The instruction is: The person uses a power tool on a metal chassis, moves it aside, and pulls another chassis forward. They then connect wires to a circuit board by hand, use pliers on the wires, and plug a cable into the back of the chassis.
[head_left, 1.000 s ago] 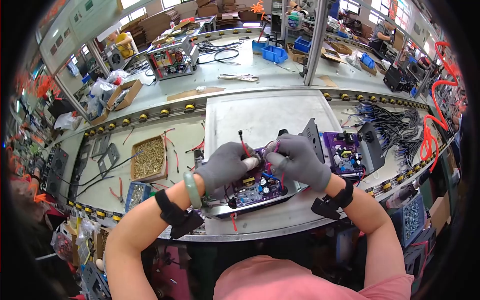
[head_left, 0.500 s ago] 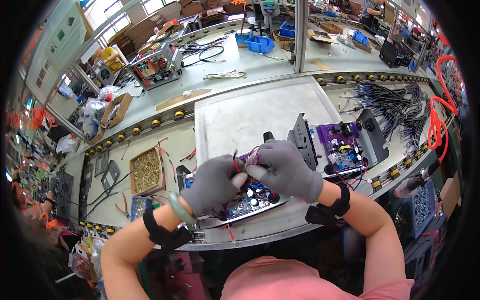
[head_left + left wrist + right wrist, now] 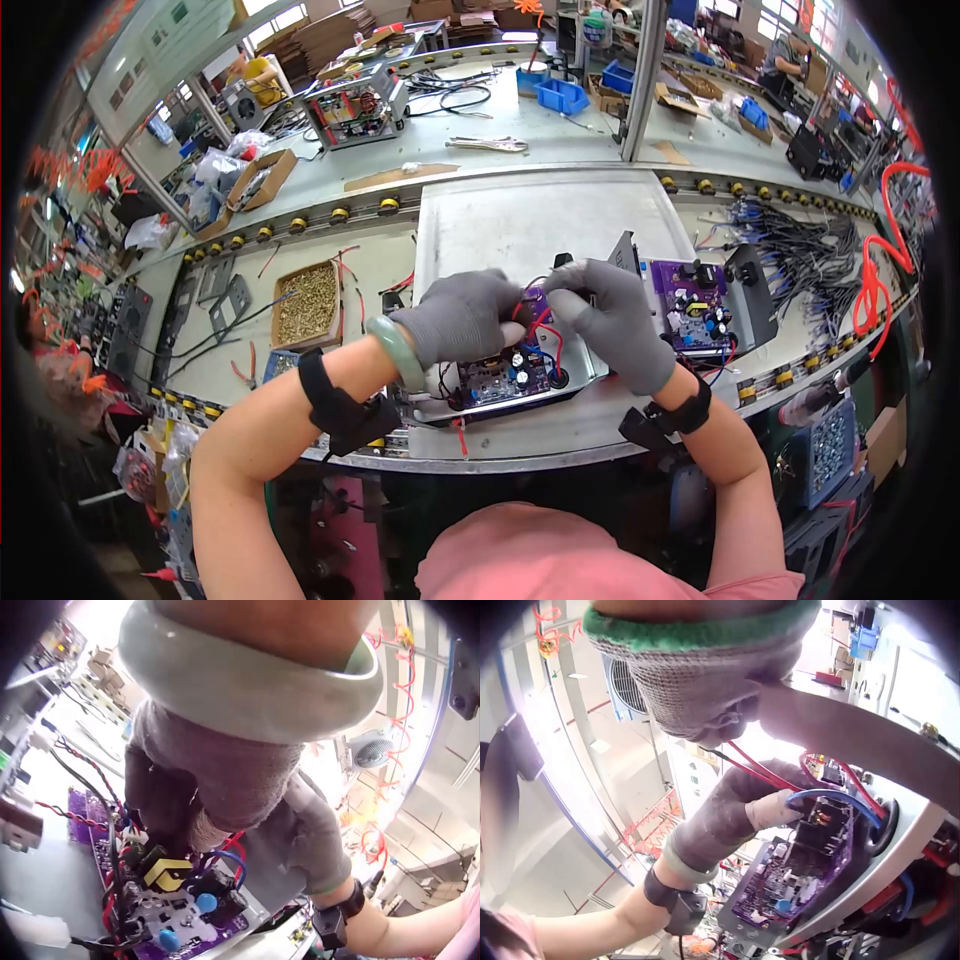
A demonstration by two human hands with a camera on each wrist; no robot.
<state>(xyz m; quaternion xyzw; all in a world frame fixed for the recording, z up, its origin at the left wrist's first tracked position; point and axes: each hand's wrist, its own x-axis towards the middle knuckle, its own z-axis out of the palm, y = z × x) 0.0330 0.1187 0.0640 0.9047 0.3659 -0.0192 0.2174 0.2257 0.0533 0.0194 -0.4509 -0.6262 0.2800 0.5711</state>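
In the head view, my gloved left hand (image 3: 462, 318) is curled over the open metal case (image 3: 500, 408), its thumb and fingers gripping red wires (image 3: 769, 774) beside the purple circuit board (image 3: 500, 380). My gloved right hand (image 3: 612, 325) is just to the right and slightly apart. Its bent fingers pinch the upper part of the red wires, as the right wrist view shows; the fingertips partly hide them. A blue wire (image 3: 832, 796) arches by the left fingertips toward a black ring in the case wall. A yellow-wrapped transformer (image 3: 166, 874) sits on the board beneath my left hand.
A second purple board (image 3: 690, 305) in a case stands to the right, with a heap of black cables (image 3: 800, 250) beyond. To the left are a box of brass-coloured small parts (image 3: 307, 305) and red-handled pliers (image 3: 245, 368). A white panel (image 3: 540, 220) lies behind the case.
Both hands were close together over the board; now the right has drawn slightly away to the right and red wire shows between them. The head view has also shifted.
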